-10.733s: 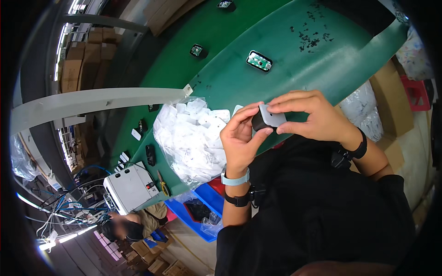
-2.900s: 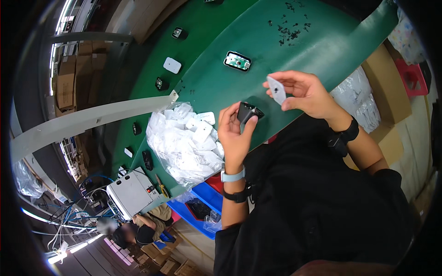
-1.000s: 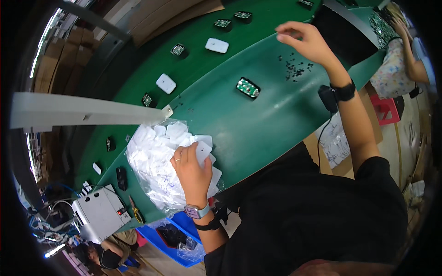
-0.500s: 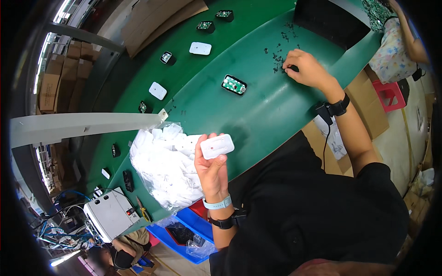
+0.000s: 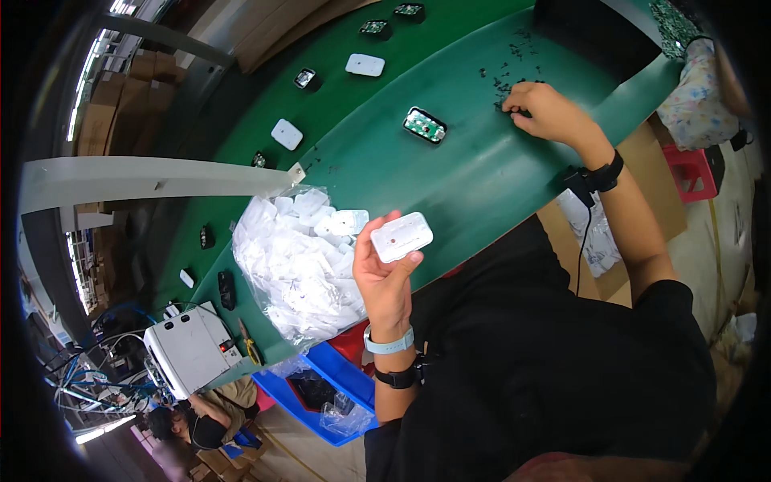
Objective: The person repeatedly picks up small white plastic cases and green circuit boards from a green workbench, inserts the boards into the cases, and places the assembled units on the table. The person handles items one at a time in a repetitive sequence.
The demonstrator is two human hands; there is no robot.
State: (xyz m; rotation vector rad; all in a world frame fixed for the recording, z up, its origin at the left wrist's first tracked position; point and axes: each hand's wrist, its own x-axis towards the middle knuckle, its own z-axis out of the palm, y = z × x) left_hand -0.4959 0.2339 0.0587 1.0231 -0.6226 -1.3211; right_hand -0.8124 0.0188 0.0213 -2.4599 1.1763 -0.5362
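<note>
My left hand [image 5: 384, 293] holds a white plastic cover [image 5: 403, 238], rounded at the corners, with a small reddish dot on its face. The thumb grips its near edge and the fingers are behind it. To the right, my right hand [image 5: 554, 116] rests on the green table with its fingertips pinched at the near side of scattered small black parts [image 5: 502, 83]. Whatever is between those fingertips is too small to make out. A black housing with a green circuit board [image 5: 425, 125] lies between the hands, apart from both. Beside my left hand bulges a clear bag of white covers [image 5: 297, 273].
White covers [image 5: 365, 65] and black housings [image 5: 374, 29] lie along the darker green strip beyond. A pale post [image 5: 161, 177] juts in above the bag. At lower left are a grey-white box-shaped machine [image 5: 193, 349], pliers [image 5: 250, 344], a blue bin [image 5: 337, 373] and another person [image 5: 205, 418].
The whole view has shifted, so the table's things appear slightly farther right and up. My left hand keeps the cover; my right hand stays by the black parts with its fingers moving slightly.
</note>
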